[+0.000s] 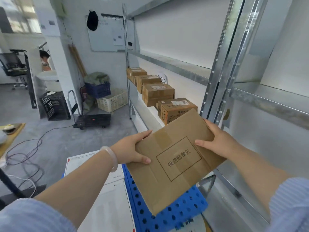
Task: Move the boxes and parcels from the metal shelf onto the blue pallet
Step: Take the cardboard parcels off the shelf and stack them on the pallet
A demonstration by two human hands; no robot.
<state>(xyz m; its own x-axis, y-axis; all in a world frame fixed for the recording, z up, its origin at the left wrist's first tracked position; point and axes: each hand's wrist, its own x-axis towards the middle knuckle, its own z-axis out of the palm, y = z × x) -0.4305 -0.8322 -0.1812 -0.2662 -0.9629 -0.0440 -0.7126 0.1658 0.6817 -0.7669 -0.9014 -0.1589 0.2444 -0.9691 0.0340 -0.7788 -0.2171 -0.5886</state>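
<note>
A: In the head view, what is being held?

B: A flat cardboard box [175, 161] is gripped at both ends. The left hand [132, 149] is curled round its left edge, with the thumb laid on top. The right hand [215, 139] is clamped on its far right corner, thumb on the top face.

A: Where is the box found?

B: It is held tilted in the air above the blue pallet [167, 213], just in front of the metal shelf [222, 67].

A: What else is seen?

B: Four brown boxes [157, 92] are lined up on a shelf board. A white carton [107, 198] is seen on the pallet's left part. A pale bangle [111, 158] is worn on the left wrist.
</note>
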